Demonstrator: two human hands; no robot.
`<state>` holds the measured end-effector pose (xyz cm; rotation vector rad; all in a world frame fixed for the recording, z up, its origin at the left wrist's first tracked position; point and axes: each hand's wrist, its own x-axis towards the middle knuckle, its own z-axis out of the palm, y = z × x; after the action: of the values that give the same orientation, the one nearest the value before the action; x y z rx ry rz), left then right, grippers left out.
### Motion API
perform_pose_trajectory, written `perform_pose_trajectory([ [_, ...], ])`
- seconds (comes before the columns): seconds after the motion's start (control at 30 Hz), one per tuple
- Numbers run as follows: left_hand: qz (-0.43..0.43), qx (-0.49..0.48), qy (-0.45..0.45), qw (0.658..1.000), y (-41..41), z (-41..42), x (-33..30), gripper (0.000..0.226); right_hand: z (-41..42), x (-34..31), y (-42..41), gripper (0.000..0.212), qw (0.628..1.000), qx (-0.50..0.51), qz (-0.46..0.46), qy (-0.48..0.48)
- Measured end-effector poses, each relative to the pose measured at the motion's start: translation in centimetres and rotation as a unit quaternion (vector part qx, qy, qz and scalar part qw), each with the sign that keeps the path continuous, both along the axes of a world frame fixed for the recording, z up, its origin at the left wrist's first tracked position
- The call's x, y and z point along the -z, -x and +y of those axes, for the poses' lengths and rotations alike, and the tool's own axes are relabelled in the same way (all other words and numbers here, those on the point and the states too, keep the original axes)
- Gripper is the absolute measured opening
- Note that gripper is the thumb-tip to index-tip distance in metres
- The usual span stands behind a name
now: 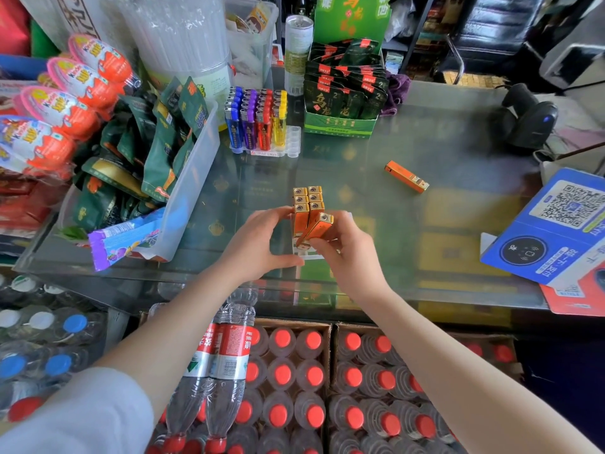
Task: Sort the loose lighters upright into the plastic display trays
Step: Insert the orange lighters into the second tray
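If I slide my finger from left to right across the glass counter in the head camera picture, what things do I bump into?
Clear bin of green packets → left hand → tilted orange lighter held by right hand → loose orange lighter lying flat → blue QR-code sign.

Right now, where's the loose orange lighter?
Head view: the loose orange lighter lies flat on the glass counter, right of the orange-lighter tray, left of the barcode scanner.

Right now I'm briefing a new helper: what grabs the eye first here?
Mid-counter, the right hand tilts an orange lighter into the clear tray of upright orange lighters, which the left hand steadies. One loose orange lighter lies to the right.
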<state>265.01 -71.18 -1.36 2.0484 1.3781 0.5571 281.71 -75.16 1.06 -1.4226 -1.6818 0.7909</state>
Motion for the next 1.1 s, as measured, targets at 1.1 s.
perform_pose_trajectory([
  [1.1,0.012,-0.006,0.023,1.0,-0.1,0.1,-0.1,0.075,0.9,-3.0,0.9,0.04,0.963,0.051,-0.255,-0.071],
])
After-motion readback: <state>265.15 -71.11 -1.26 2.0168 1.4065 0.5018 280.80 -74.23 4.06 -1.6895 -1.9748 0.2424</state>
